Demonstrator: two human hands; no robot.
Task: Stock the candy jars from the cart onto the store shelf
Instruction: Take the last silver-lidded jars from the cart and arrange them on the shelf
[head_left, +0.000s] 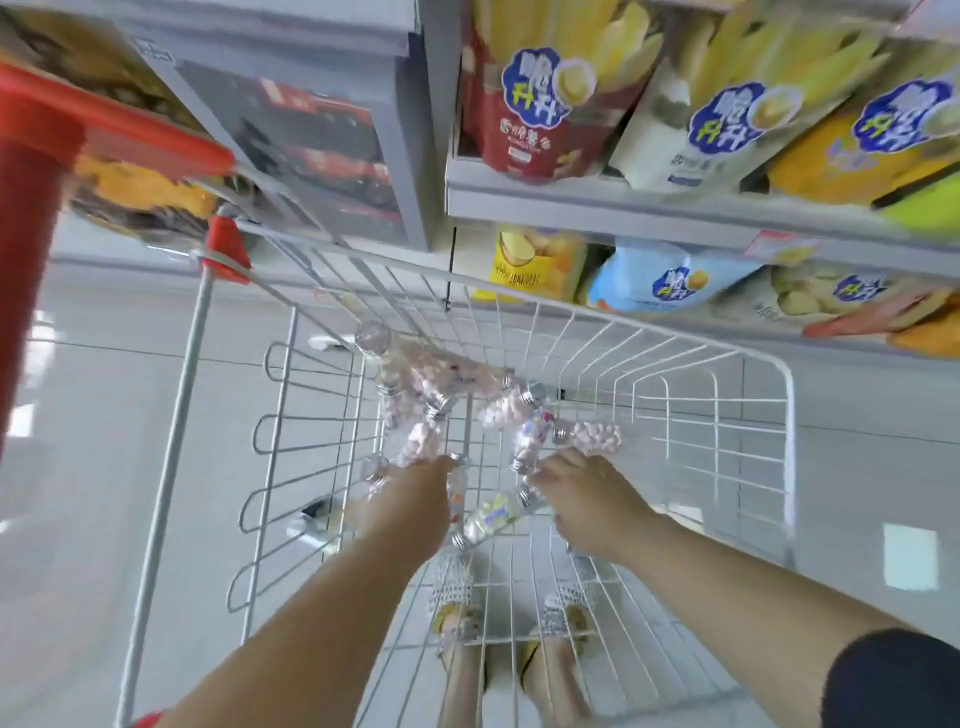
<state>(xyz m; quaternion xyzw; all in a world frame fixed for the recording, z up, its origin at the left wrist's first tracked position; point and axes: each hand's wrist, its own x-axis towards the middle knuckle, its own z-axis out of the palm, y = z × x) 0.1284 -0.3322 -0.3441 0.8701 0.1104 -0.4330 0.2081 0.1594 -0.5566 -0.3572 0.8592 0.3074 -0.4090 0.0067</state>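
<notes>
Store shelf (675, 213) at 1–2 o'clock, both visible tiers packed with snack bags (524, 104); no free slot for jars in view. Wire cart (753, 364) fills centre to 6 o'clock. Step judged: pick-up, nothing shelved here. Left hand (410, 499) and right hand (587, 499) both reach down onto the cart floor; fingertips blurred among the jars, so cannot tell whether either grips one. Candy jars (595, 435) lie on their sides, heaped from centre toward 12 o'clock; a yellowish jar (491, 515) lies between the hands. Next move likely needs a firm hold on a jar, a lift over the cart's rim toward 1 o'clock, and shelf space found. Red handle (130, 130) at 10 o'clock, well apart.
</notes>
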